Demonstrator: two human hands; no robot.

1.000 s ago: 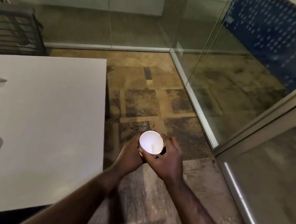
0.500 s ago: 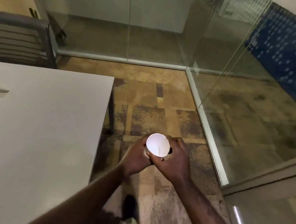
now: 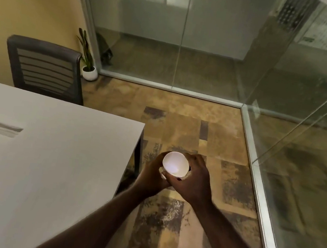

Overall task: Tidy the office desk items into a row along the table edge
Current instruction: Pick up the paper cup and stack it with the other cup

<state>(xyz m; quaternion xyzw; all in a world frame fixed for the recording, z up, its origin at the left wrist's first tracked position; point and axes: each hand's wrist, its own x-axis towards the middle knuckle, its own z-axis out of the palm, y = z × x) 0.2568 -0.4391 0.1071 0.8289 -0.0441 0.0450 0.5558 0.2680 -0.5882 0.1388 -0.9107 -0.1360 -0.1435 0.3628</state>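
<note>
A white paper cup (image 3: pixel 175 163) is held upright over the carpet, just right of the white table (image 3: pixel 49 161). My left hand (image 3: pixel 151 176) wraps its left side and my right hand (image 3: pixel 193 180) curls round its right side and front. The cup's open mouth faces up and looks empty. A flat grey item (image 3: pixel 0 127) lies blurred on the table's far left. Only the cup's rim and inside show; its wall is hidden by my fingers.
A dark office chair (image 3: pixel 45 68) stands behind the table's far edge. A small potted plant (image 3: pixel 90 68) sits in the corner. Glass partition walls (image 3: pixel 189 44) run along the back and right. Patterned carpet lies between the table and the glass.
The view has swung up and left, bringing the chair and plant into sight. A second cup on the table's left has gone out of frame. Both hands keep the same hold on the cup.
</note>
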